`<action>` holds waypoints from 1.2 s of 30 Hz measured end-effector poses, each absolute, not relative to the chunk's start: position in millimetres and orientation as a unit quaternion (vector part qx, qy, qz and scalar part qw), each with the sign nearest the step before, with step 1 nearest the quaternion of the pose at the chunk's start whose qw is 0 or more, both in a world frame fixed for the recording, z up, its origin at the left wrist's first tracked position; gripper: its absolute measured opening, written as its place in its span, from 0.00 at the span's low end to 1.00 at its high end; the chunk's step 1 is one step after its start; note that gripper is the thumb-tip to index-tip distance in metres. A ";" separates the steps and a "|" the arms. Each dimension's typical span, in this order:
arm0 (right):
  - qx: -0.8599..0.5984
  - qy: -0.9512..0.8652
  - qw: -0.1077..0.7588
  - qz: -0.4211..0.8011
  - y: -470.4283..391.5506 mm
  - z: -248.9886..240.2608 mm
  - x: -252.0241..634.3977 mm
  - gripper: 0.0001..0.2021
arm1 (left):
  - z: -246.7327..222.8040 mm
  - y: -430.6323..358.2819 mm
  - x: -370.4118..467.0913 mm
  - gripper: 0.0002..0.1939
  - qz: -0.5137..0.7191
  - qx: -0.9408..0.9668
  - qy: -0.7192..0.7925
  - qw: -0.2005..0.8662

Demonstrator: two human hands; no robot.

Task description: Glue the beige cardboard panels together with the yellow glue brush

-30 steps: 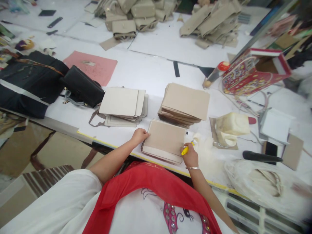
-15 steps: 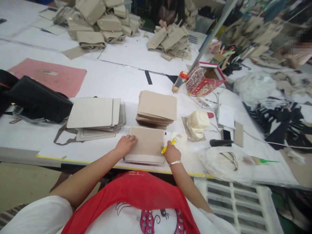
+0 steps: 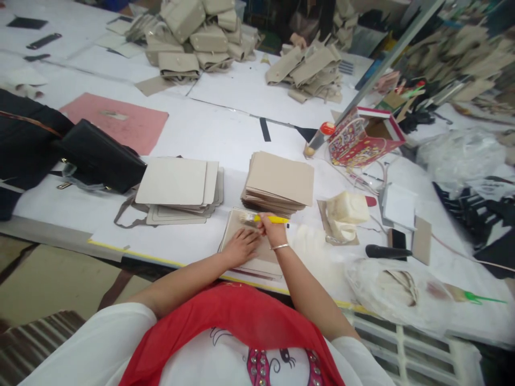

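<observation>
While my left hand [image 3: 242,247] presses nearly flat on the top sheet [image 3: 267,260], fingers a little spread and gripping nothing, my right hand [image 3: 273,232] is closed round the yellow brush [image 3: 277,219]. The sheet lies near the table [image 3: 193,237] edge, just on my side of the tan stack [image 3: 281,177]. I judge this to be brushing near its far edge; another stroke would call for steady pressure and fingers clear of the bristles [image 3: 247,218].

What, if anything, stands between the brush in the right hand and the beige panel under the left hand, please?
Nothing visible stands between the brush in the right hand and the far side of the panel; toward its near edge, the left hand lies in the way.
</observation>
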State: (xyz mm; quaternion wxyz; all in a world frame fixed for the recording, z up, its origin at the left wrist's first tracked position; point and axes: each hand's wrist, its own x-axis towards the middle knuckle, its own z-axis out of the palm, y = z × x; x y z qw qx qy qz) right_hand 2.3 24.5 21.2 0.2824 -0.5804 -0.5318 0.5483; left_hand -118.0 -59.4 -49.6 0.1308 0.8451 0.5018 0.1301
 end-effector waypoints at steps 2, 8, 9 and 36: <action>-0.589 -0.533 0.267 0.546 30.8 4.4 -24.6 0.15 | -54.4 -59.7 -121.4 0.24 0.140 0.843 0.501 0.141; -0.619 -0.532 0.255 0.518 40.0 -7.1 -8.9 0.12 | -52.9 -59.1 -123.9 0.25 0.134 0.840 0.503 0.151; -0.627 -0.533 0.258 0.506 40.3 -5.7 4.2 0.12 | -52.6 -59.1 -123.9 0.24 0.132 0.840 0.504 0.152; -0.740 -0.667 -0.031 0.075 -43.9 -83.2 224.2 0.15 | -53.4 -62.3 -112.6 0.22 0.101 0.841 0.512 0.140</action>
